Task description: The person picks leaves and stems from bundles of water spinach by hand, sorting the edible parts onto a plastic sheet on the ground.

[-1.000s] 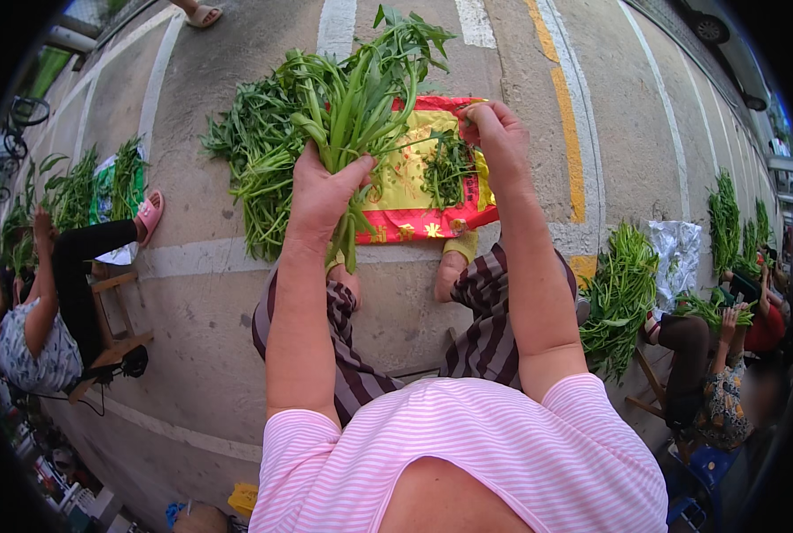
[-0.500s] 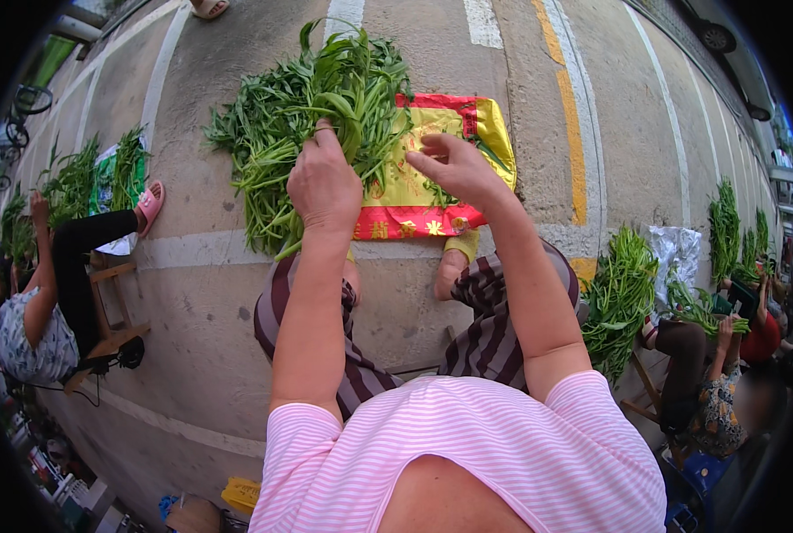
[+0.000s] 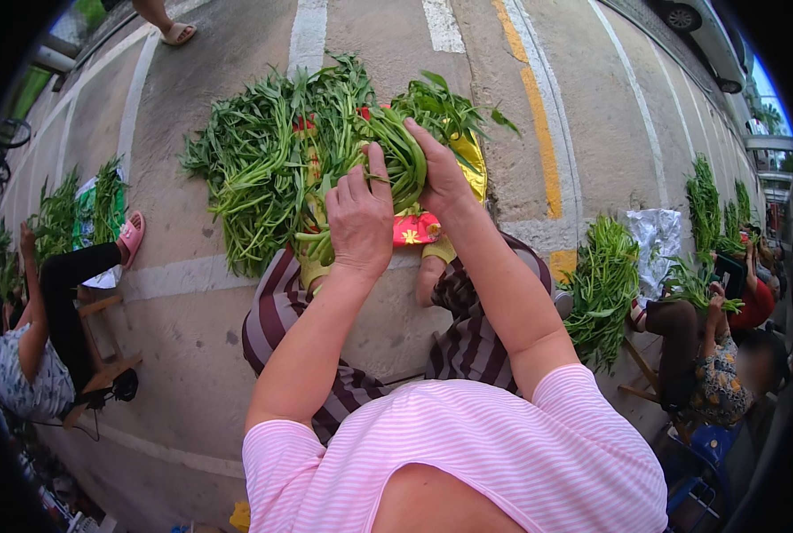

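A bunch of water spinach (image 3: 404, 164), with long green stems and narrow leaves, is gathered between my two hands above the sack. My right hand (image 3: 441, 178) is closed round its right side, the thumb along the stems. On the near left side, my left hand (image 3: 361, 213) presses its fingers against the same bunch; its palm is hidden. Beneath them lies a red and yellow plastic sack (image 3: 414, 231), mostly covered by greens. To the left, a larger pile of loose water spinach (image 3: 263, 169) spreads over the ground, stems pointing toward me.
My knees in striped trousers (image 3: 277, 298) flank the near side of the sack. At right are another heap of greens (image 3: 602, 284), a silver sheet (image 3: 656, 244) and a seated person (image 3: 721, 373). Another person (image 3: 32, 355) sits at left on a wooden stool (image 3: 108, 373).
My left hand has brought the bunch rightward off the pile, over the sack. My right hand, open and empty before, now grips the bunch too.
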`<state>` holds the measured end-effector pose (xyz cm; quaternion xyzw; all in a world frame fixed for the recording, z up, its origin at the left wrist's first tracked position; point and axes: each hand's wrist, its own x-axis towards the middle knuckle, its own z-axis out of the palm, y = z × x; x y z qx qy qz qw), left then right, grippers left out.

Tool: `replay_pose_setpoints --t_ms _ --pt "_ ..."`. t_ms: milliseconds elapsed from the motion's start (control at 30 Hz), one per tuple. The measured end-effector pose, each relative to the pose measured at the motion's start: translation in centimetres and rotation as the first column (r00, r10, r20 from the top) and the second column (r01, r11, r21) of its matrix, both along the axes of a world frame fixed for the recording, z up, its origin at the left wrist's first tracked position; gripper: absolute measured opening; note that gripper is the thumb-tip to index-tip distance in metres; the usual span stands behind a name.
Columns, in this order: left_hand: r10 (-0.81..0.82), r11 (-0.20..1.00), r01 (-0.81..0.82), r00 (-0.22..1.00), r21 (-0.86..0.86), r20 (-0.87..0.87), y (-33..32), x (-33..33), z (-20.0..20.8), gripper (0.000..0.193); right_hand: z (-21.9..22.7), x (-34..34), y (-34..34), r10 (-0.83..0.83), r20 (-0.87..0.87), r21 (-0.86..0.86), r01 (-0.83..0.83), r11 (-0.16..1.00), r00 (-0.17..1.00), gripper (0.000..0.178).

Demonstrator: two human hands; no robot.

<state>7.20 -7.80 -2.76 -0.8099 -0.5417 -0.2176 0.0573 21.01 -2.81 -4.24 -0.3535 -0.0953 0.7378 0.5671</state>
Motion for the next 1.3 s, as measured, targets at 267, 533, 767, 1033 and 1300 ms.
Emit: replay_pose_setpoints --t_ms 267,533,767,1033,1300 --pt "0.037 0.989 0.019 0.928 -0.146 0.371 1.0 -0.8 -0.2 0.076 1.4 -1.3 -1.0 0.011 -0.047 0.172 -0.003 0.985 0.999 0.025" --pt "0.049 0.998 -0.039 0.946 -0.039 0.320 2.7 -2.7 0.8 0.049 3.8 -1.5 -1.2 0.100 -0.039 0.290 -0.084 0.953 0.994 0.033" --pt "0.147 0.987 -0.156 0.974 0.043 0.172 4.1 -4.9 1.7 0.040 4.1 -0.6 -1.5 0.481 0.388 -0.080 -0.491 0.867 0.786 0.061" --pt "0.146 0.979 -0.154 0.987 0.134 0.066 4.3 -6.7 2.3 0.044 5.7 5.4 0.6 0.081 0.576 0.094 -0.164 0.982 0.813 0.032" --pt "-0.024 0.985 0.016 0.999 0.169 0.049 4.4 -6.2 2.2 0.045 4.4 5.2 1.3 -0.216 0.878 0.241 -0.004 0.971 0.428 0.031"
